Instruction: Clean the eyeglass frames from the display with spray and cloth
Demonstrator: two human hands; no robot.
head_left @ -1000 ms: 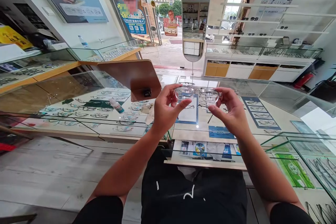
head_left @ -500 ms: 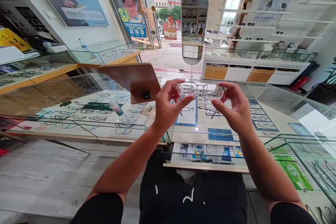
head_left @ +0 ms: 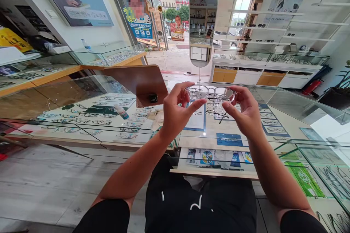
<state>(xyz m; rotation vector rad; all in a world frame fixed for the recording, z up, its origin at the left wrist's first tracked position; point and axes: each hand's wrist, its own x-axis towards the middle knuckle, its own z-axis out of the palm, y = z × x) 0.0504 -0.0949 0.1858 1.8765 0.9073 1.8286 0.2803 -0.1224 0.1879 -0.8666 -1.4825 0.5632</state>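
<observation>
A pair of thin-rimmed eyeglasses (head_left: 211, 90) is held up over the glass counter in both my hands. My left hand (head_left: 180, 105) pinches its left end, the thumb pointing in below the left lens. At the other end, my right hand (head_left: 242, 107) grips the frame between thumb and fingers. A dark temple arm slants down beside the right thumb. Under the glasses, through the counter's glass, more spectacle frames lie on a blue-edged sheet (head_left: 194, 129), partly covered by my hands.
A brown-backed panel (head_left: 147, 80) stands on the counter left of my hands, near a small white bottle (head_left: 121, 111). An oval mirror (head_left: 202, 25) rises beyond. Glass display cases with eyeglasses (head_left: 306, 178) line both sides. A blue card (head_left: 229, 139) lies in the middle.
Both hands and the eyeglasses have shifted very slightly to the right. The grip on the frame is the same.
</observation>
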